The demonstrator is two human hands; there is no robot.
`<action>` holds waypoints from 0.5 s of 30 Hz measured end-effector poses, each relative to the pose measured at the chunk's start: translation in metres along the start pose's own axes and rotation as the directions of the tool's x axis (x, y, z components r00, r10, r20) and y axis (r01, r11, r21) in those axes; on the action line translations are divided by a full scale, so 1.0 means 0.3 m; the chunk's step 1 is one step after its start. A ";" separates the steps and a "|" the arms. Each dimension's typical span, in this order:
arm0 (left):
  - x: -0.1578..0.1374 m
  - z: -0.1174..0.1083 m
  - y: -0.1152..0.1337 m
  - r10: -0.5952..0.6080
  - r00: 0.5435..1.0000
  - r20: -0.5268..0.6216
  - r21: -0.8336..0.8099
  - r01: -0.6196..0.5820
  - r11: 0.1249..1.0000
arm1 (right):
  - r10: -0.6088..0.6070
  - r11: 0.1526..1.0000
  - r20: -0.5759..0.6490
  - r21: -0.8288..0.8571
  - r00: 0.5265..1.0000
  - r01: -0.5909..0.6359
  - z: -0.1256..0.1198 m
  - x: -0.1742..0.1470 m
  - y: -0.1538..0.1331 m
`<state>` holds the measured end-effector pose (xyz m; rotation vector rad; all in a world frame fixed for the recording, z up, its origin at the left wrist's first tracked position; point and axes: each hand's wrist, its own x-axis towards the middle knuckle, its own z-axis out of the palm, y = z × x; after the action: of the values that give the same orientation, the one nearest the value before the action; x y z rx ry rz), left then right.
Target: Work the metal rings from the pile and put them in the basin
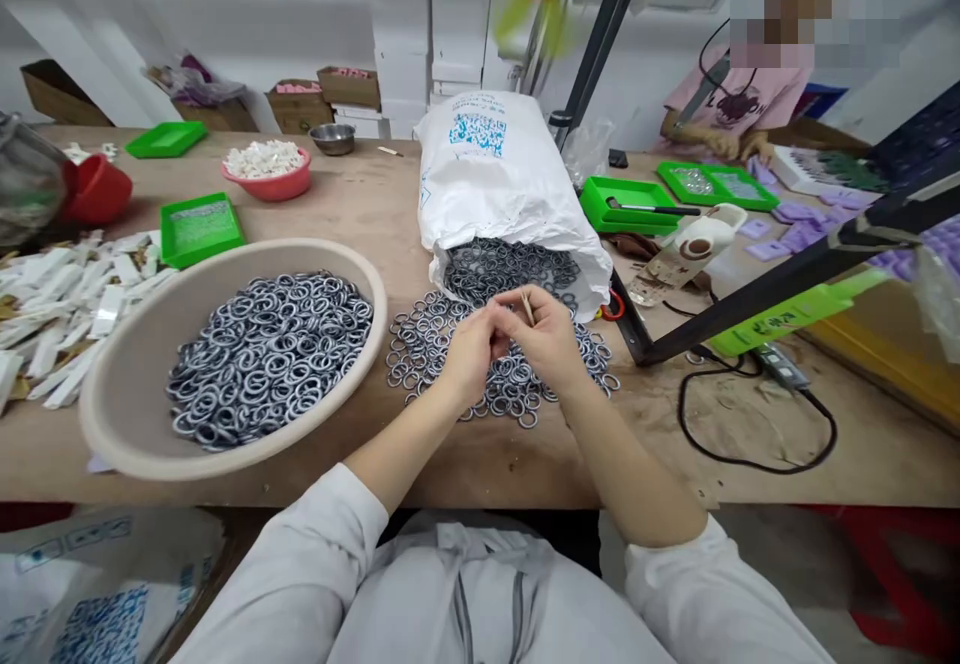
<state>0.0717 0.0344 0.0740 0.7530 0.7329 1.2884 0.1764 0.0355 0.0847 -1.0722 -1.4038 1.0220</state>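
Observation:
My left hand (pixel 472 346) and my right hand (pixel 546 339) meet over a loose pile of grey rings (pixel 421 344) on the table. The fingers of my left hand are pinched together, and what they hold is hidden. From the curled fingers of my right hand pokes a thin pale stick (pixel 528 307), its lower part out of sight. Just beyond my hands, a white sack (pixel 487 184) lies with its mouth towards me, spilling more grey rings. To the left stands a wide beige basin (pixel 127 384) with a heap of the same rings.
White plastic strips (pixel 56 319) are heaped at far left. Green trays (pixel 199 229) and a pink bowl (pixel 277 182) stand behind the basin. A black metal post (pixel 634 329), a cable (pixel 682 414) and a power strip (pixel 780 369) lie right. A co-worker (pixel 750 94) sits at back right.

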 end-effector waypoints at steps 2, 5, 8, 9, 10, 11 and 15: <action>0.000 0.016 0.024 0.007 1.000 0.021 0.003 -0.007 1.000 | -0.020 0.999 0.015 0.036 1.000 0.019 0.001 0.026 -0.026; -0.003 0.031 0.072 -0.007 0.999 0.036 0.013 0.007 1.000 | -0.090 0.996 0.009 0.011 0.996 0.090 -0.010 0.068 -0.053; -0.009 0.038 0.116 -0.024 0.999 0.031 0.025 0.024 0.999 | -0.168 0.981 0.000 -0.093 0.986 0.167 -0.026 0.075 -0.077; -0.013 0.038 0.127 -0.034 0.999 0.023 0.026 0.034 0.999 | -0.199 0.969 -0.001 -0.152 0.980 0.197 -0.030 0.064 -0.086; -0.016 0.038 0.135 -0.044 0.999 0.011 0.024 0.044 0.999 | -0.231 0.948 0.007 -0.225 0.973 0.227 -0.031 0.048 -0.095; -0.019 0.038 0.142 -0.053 0.999 -0.003 0.018 0.053 0.998 | -0.264 0.916 0.022 -0.308 0.964 0.257 -0.031 0.029 -0.105; -0.028 0.040 0.148 -0.054 0.998 -0.032 -0.053 0.052 0.997 | -0.373 0.721 0.120 -0.587 0.920 0.369 -0.014 -0.037 -0.129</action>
<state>0.0557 0.0305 0.1179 0.6677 0.7388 1.2698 0.1780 0.0157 0.1199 -1.1593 -1.9109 0.2608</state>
